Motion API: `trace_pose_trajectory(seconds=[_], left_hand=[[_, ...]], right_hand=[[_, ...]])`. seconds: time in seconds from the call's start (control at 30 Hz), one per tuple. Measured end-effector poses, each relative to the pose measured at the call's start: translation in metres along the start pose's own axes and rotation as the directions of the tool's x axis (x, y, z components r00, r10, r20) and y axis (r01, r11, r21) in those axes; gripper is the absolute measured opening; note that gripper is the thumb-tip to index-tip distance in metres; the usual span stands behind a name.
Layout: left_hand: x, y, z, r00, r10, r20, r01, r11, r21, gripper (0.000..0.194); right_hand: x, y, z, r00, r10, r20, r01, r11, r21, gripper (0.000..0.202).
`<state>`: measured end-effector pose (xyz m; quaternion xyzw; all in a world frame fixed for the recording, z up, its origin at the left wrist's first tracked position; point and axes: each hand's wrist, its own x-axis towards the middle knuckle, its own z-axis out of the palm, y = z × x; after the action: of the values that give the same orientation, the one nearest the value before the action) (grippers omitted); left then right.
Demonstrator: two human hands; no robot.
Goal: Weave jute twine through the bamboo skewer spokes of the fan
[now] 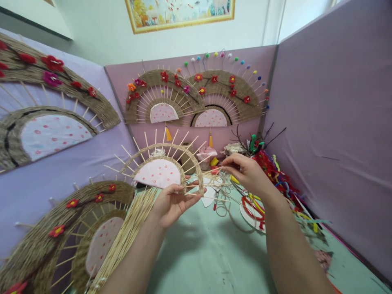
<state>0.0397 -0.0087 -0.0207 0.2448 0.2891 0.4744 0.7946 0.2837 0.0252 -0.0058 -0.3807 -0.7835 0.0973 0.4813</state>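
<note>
My left hand (176, 203) is closed around the lower right end of a half-round fan frame (200, 173), raised above the table. Thin sticks spread outward from the frame, with bands of twine woven through them. A white half-circle panel with pink dots (159, 172) fills its middle. To the right, my right hand (243, 169) pinches what looks like a thin strand of twine between thumb and fingers, close to a stick tip. Loose twine (225, 208) loops over the table below. Part of the left fingers is hidden behind the frame.
A bundle of thin sticks (134, 224) lies left of my forearm. Finished woven fans (239, 94) with felt flowers lean on the back and left panels. Coloured pipe cleaners (275, 175) and dark twigs (241, 139) are piled right. A twine spool (188, 159) stands behind the frame.
</note>
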Motion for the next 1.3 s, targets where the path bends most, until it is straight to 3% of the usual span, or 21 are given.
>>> trace_pose_trajectory(seconds=[0.17, 0.3, 0.5, 0.67, 0.8, 0.9, 1.03, 1.3], left_hand=[[-0.006, 0.005, -0.003, 0.998, -0.058, 0.009, 0.057, 0.992, 0.114, 0.036], [-0.009, 0.009, -0.006, 0.989, -0.111, 0.099, 0.096, 0.985, 0.142, 0.036], [-0.009, 0.004, -0.008, 0.968, -0.121, 0.218, 0.099, 0.989, 0.109, 0.031], [-0.005, 0.0, -0.005, 0.996, 0.015, 0.086, -0.017, 0.999, 0.029, 0.017], [-0.002, 0.0, -0.003, 0.998, 0.065, -0.023, -0.064, 0.998, 0.021, 0.02], [-0.003, -0.001, -0.004, 0.996, 0.032, 0.089, -0.034, 0.999, 0.022, 0.02], [-0.004, -0.003, -0.009, 0.953, 0.003, 0.304, -0.003, 1.0, -0.002, 0.022], [0.001, -0.005, -0.015, 0.942, -0.003, 0.335, 0.014, 0.999, -0.031, 0.027]], right_hand=[[-0.002, 0.003, -0.002, 0.995, 0.098, -0.012, -0.098, 0.995, 0.016, 0.01], [-0.002, 0.008, 0.0, 0.98, 0.191, 0.052, -0.197, 0.971, 0.139, 0.016], [0.005, 0.006, 0.029, 0.975, 0.215, 0.047, -0.22, 0.947, 0.235, 0.023], [0.007, 0.0, 0.044, 0.979, 0.181, 0.093, -0.197, 0.956, 0.215, 0.026], [0.005, -0.005, 0.048, 0.973, 0.186, 0.135, -0.217, 0.938, 0.269, 0.025], [0.004, -0.008, 0.05, 0.958, 0.189, 0.217, -0.259, 0.892, 0.369, 0.02], [0.004, -0.009, 0.05, 0.96, 0.144, 0.241, -0.239, 0.868, 0.435, 0.013], [0.006, -0.002, 0.038, 0.99, 0.112, 0.089, -0.134, 0.947, 0.293, 0.012]])
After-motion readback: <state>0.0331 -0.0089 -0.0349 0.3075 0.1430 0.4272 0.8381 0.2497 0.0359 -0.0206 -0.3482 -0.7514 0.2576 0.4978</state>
